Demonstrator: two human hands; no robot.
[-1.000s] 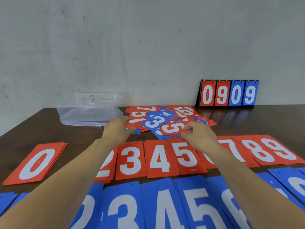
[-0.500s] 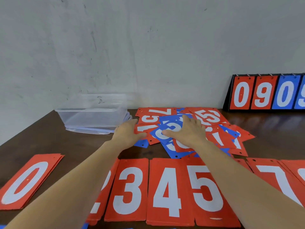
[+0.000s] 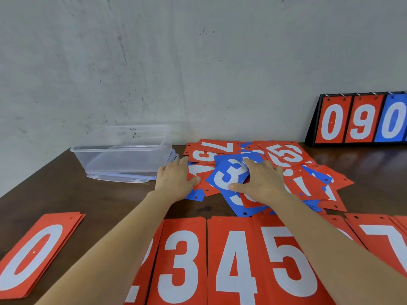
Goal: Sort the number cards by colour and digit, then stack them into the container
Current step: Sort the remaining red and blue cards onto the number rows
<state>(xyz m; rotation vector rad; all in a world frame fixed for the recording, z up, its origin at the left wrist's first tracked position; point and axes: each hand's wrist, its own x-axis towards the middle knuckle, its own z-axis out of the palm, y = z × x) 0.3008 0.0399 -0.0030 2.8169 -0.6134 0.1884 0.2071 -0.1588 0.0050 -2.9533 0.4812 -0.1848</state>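
A loose pile of red and blue number cards [image 3: 286, 159] lies at the back middle of the dark table. On top of it sits a blue 3 card [image 3: 229, 176]. My right hand [image 3: 264, 182] lies flat on that card, with the fingers spread over its right half and the thumb on its lower edge. My left hand [image 3: 176, 180] rests flat on the pile's left edge, touching a red card. Sorted red stacks run along the front: 0 [image 3: 33, 254], 3 [image 3: 180, 265], 4 [image 3: 233, 267], 5 [image 3: 288, 260] and 7 [image 3: 387, 241]. The clear plastic container [image 3: 123, 150] stands left of the pile.
A black flip scoreboard [image 3: 361, 119] showing 0, 9, 0 stands against the wall at the back right. The container's lid [image 3: 119, 178] lies under it. A grey wall closes off the far side of the table [image 3: 66, 194].
My head has tilted up and closer, so the blue row has left the view. Both hands reached forward onto the pile; my right hand moved from a red card to the blue 3.
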